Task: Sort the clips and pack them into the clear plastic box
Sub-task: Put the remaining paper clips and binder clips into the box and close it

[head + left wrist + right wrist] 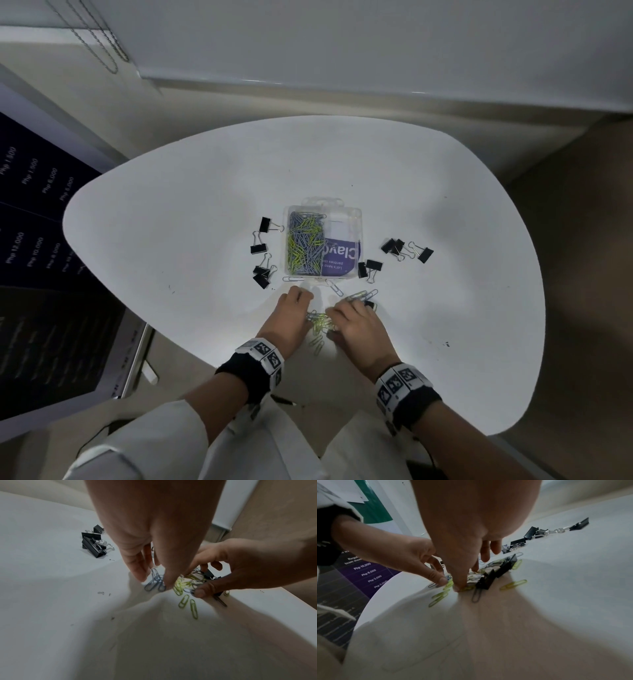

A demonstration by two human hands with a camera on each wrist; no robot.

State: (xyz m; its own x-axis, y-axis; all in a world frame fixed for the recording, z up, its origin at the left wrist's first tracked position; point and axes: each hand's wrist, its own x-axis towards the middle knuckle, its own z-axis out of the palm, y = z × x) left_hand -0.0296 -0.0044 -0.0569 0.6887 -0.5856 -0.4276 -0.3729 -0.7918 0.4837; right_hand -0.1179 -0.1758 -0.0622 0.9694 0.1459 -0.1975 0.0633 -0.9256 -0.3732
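Box (354, 219): we keep it open at mid-table, just beyond our hands; its left half already holds paper clips.
Pile (320, 320): loose green and grey clips lie between our hands, with binder clips mixed in.
Left hand (291, 317): fingertips narrowed, pinching grey clips out of the pile.
Right hand (356, 322): fingers curled down, thumb pressing on green clips, probably to gather them.
Binder clips (262, 248): left scattered on both sides of the box, likely for later.
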